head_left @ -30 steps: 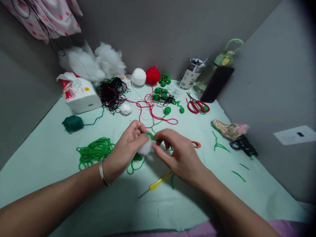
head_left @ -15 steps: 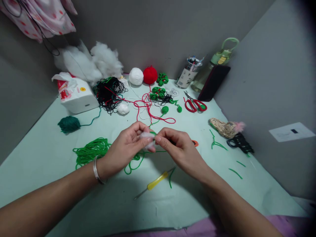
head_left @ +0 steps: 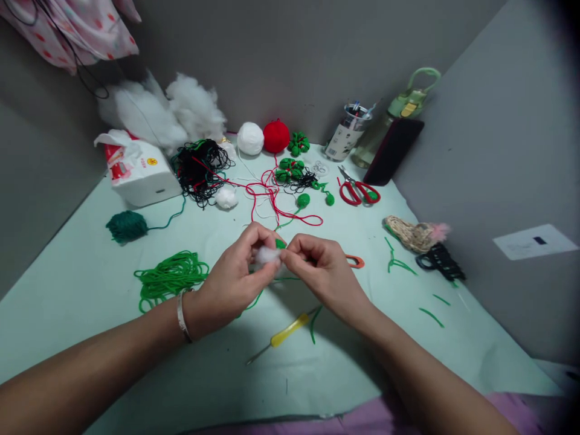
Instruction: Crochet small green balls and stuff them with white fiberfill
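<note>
Between my two hands is a tuft of white stuffing (head_left: 267, 255), with a small green crocheted piece (head_left: 280, 244) just behind it. My left hand (head_left: 235, 275) has its fingers curled round the stuffing. The fingertips of my right hand (head_left: 319, 266) are pinched together at the right edge of the tuft; they also touch the green piece, and part of an orange-handled tool (head_left: 356, 261) shows beyond them. Green yarn (head_left: 172, 277) lies in a loose heap left of my left wrist. Below my hands rests a yellow-handled hook (head_left: 289, 331).
Behind my hands are tangled red yarn (head_left: 272, 196), a white ball (head_left: 250, 139) and a red ball (head_left: 276, 136). Red-handled scissors (head_left: 359, 192), a pen holder (head_left: 347, 133) and a bottle (head_left: 374, 142) stand or lie back right. A tissue box (head_left: 149, 178) is at left.
My left hand has shifted slightly, and its thumb has moved lower on the stuffing. More of the green piece and of the orange handle now shows.
</note>
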